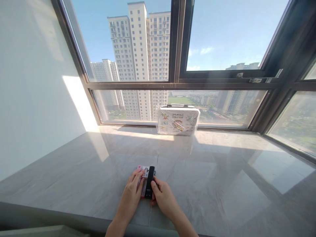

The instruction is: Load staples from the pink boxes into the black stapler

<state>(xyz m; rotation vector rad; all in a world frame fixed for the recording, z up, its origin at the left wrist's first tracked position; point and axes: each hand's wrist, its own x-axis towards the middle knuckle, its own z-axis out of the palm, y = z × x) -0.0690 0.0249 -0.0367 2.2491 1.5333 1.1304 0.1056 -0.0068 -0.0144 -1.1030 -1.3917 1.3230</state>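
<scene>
Both forearms sit at the bottom edge. Left hand (132, 193) lies flat with its fingers spread over a pink-white pack (142, 171). It is pressing, not gripping, and encloses nothing. Right hand (163, 196) is just beside it, thumb against the right edge of a black unit (149, 181). Its other fingers are curled out of sight, so I can't tell if the unit is pinched or only touched.

Black unit lies lengthwise on the pack, pointing away from the person, between the two hands. It's near the front of the grey sill (222, 184), beside a thin seam. Could be a small stapler; too small to confirm.

Step, as I read it: steadying the unit on its pack, nothing lifted. Separating them would call for the left hand pinning the pack while the right gets a proper two-sided hold. A thumb alone would likely just skid the unit on the polished stone.

Elsewhere: printed clear case (178, 120) stands upright against the window (176, 42), well apart from the hands. White wall (29, 82) at left.
</scene>
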